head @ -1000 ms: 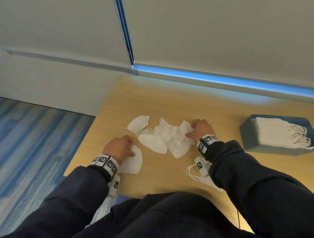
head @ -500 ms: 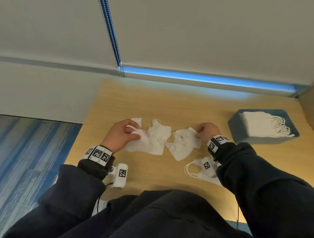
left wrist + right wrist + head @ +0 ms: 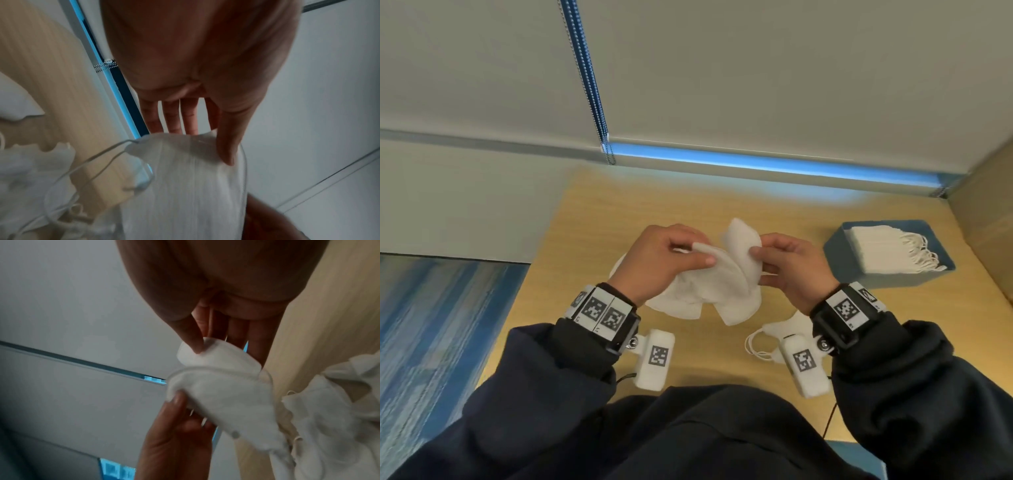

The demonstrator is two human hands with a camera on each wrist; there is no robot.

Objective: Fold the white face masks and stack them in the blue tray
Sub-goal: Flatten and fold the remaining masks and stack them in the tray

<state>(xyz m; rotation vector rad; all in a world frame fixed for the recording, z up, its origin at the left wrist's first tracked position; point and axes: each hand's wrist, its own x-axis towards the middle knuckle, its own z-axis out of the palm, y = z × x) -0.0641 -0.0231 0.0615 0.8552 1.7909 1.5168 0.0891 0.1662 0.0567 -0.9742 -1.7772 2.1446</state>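
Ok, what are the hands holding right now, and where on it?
One white face mask, lifted above the table. The left hand pinches its left edge; the right hand pinches its right edge.

Left hand and right hand raised close together, thumbs and fingers pinching (wrists level, sleeves dark).

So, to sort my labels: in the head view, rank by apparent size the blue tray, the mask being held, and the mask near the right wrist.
1. blue tray
2. held mask, similar; nearer camera, unsure
3. mask by the right wrist, partly hidden
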